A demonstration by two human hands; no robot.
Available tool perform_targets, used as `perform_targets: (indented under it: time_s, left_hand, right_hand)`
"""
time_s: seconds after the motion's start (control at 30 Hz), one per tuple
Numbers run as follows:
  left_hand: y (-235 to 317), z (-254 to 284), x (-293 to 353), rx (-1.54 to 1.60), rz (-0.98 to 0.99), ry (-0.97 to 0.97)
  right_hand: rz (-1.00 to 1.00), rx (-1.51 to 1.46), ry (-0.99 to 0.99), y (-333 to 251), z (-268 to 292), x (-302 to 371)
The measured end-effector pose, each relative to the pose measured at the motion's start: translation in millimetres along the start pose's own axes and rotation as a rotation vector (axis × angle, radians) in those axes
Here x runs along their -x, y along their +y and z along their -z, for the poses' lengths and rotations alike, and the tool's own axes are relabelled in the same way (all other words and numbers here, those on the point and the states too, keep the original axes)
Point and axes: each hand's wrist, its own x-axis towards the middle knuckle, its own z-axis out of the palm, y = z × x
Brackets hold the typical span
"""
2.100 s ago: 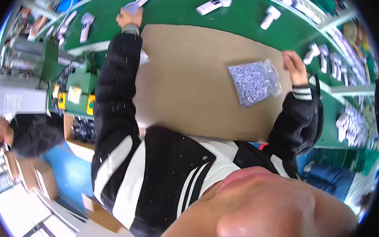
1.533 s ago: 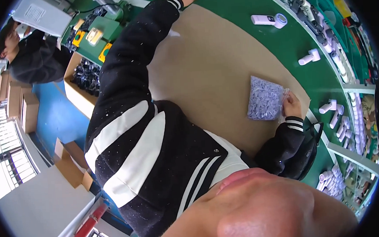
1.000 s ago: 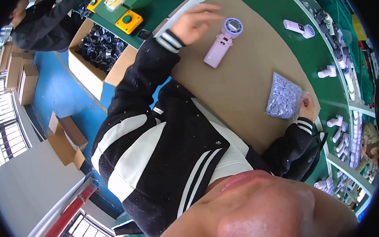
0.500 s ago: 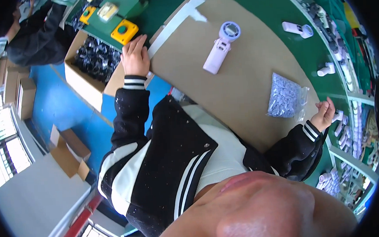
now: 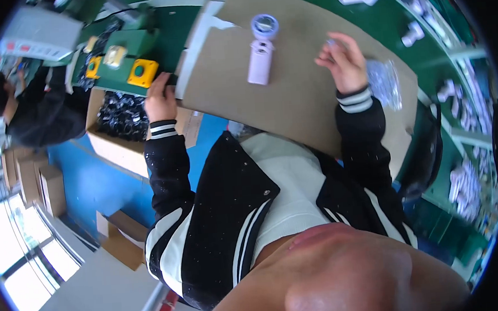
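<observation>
In the workshop, a cardboard sheet point(image 5: 302, 101) covered part of the green table point(image 5: 176, 37), and the lilac fan point(image 5: 261, 63) lay on it, head toward the far side. A moment before, the right hand point(image 5: 343, 64) had been out past the bag point(image 5: 382, 82), at the sheet's edge; now it had come inward, between fan and bag. Its thumb and fingertips seemed to pinch a small pale piece point(image 5: 331, 41), though blur hid its shape. The left hand point(image 5: 160, 98) had stayed by the carton point(image 5: 117, 152), below the yellow button box point(image 5: 143, 73), its fingers bent at the table's edge; whether that grip held anything, I could not tell. So the right hand's work had shifted from bag toward fan, which lay untouched.
</observation>
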Motion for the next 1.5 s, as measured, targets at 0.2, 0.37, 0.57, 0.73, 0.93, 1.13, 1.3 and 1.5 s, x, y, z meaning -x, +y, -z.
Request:
perform_targets:
  time_s: [0.2, 0.37, 0.57, 0.73, 0.93, 1.13, 1.3, 1.5]
  left_hand:
    - [0.1, -4.8, 5.8, -0.046, -0.003, 0.093]
    - [0.0, -14.4, -1.0, -0.073, 0.114, 0.119]
    - [-4.1, -20.5, 1.0, -0.211, 0.074, 0.198]
    - [3.8, -21.0, 4.0, -0.192, 0.063, 0.227]
    - [4.2, -9.4, 20.5, -0.181, 0.126, 0.169]
    - [-7.5, 1.7, 33.6, -0.236, 0.043, 0.138]
    - [-14.1, 4.9, 36.3, -0.172, -0.048, 0.19]
    - [-24.2, 24.9, 45.0, -0.028, 0.02, 0.076]
  right_hand:
    - [-0.133, 0.115, 0.033, 3.1, -32.1, 0.1]
    - [-0.11, 0.186, -0.085, 25.7, -39.5, -7.0]
    - [0.18, 0.781, -0.193, 61.4, -55.6, -24.3]
    - [0.54, 1.059, -0.16, 80.6, -62.3, -35.2]
    - [0.432, 1.122, -0.206, 72.8, -68.3, -37.4]
    - [0.219, 1.063, -0.203, 80.4, -65.0, -53.5]
    - [0.161, 0.835, -0.172, 82.3, -71.0, -54.0]
    - [0.327, 0.849, -0.199, 95.4, -68.6, -46.9]
